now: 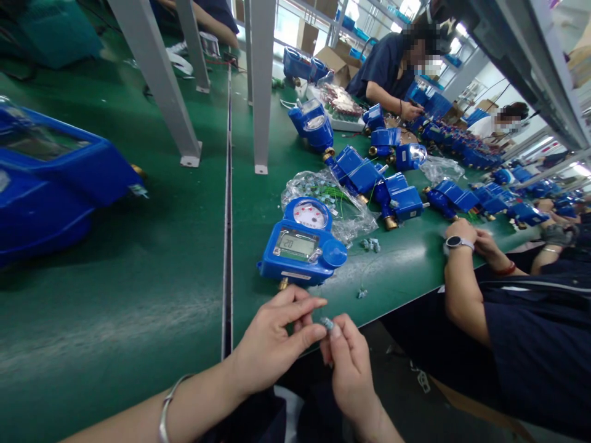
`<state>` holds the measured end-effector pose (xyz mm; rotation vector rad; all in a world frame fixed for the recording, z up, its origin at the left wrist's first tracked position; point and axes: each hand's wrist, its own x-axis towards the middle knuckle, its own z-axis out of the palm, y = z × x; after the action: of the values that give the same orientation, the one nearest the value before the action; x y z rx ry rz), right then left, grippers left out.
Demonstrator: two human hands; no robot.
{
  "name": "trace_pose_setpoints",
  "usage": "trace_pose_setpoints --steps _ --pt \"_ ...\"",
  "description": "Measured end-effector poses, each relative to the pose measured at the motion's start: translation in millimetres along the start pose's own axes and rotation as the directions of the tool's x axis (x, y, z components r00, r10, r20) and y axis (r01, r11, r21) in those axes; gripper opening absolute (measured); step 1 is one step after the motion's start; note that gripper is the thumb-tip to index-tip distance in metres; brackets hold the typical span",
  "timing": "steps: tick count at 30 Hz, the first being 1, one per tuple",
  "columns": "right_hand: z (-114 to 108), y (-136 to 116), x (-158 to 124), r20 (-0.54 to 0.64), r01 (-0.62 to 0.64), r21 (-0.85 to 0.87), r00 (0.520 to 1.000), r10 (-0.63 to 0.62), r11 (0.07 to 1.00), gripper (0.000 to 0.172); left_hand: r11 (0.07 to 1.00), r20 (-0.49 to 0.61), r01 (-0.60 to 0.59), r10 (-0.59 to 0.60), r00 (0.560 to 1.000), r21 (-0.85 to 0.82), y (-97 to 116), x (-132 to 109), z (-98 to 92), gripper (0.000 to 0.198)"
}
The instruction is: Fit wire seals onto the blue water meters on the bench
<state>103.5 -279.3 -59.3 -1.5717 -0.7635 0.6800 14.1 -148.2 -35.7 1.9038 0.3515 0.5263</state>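
My right hand [349,363] pinches a small blue-grey wire seal [327,323] between thumb and fingertips, just off the table's front edge. My left hand [282,326] is beside it, thumb and forefinger apart, with the thumb tip close to the seal. Nothing shows clearly in the left fingers. Right behind my left hand, a blue water meter [298,249] lies on the green table, its dial and display facing up. The display appears to read 20. A brass fitting [283,283] on the meter's near side is close to my left knuckles.
Behind the meter lies a clear plastic bag [341,203] of green-wired seals. Loose seals [370,245] sit beside it. Several blue meters [360,171] fill the right side. Grey posts [261,92] and a table gap [228,246] stand left. A co-worker's hands [466,237] are at right.
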Motion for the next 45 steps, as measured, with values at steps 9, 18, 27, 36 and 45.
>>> trace_pose_setpoints --steps 9,18,27,36,45 --pt "-17.7 8.1 3.3 0.264 0.465 -0.608 0.883 -0.389 0.643 0.017 0.958 0.239 0.083 -0.152 0.959 0.273 2.8 5.7 9.5 0.046" --pt "-1.4 3.2 -2.0 0.079 0.079 -0.339 0.995 -0.055 0.938 0.027 0.963 0.192 0.03 -0.084 0.978 0.267 5.0 4.6 9.2 0.04" --pt "-8.7 9.9 6.1 0.16 0.234 -0.455 0.971 -0.179 0.86 0.03 0.965 0.191 0.116 -0.163 0.968 0.233 3.3 7.5 10.9 0.041" --pt "-10.6 13.3 6.3 0.234 0.496 -0.736 0.826 -0.513 0.462 0.016 0.964 0.206 0.243 -0.262 0.943 0.111 -0.2 10.2 9.0 0.041" --pt "-23.0 11.0 29.9 0.337 0.529 -0.617 0.847 -0.412 0.582 0.028 0.95 0.173 0.301 -0.312 0.934 0.084 7.4 14.0 13.5 0.039"
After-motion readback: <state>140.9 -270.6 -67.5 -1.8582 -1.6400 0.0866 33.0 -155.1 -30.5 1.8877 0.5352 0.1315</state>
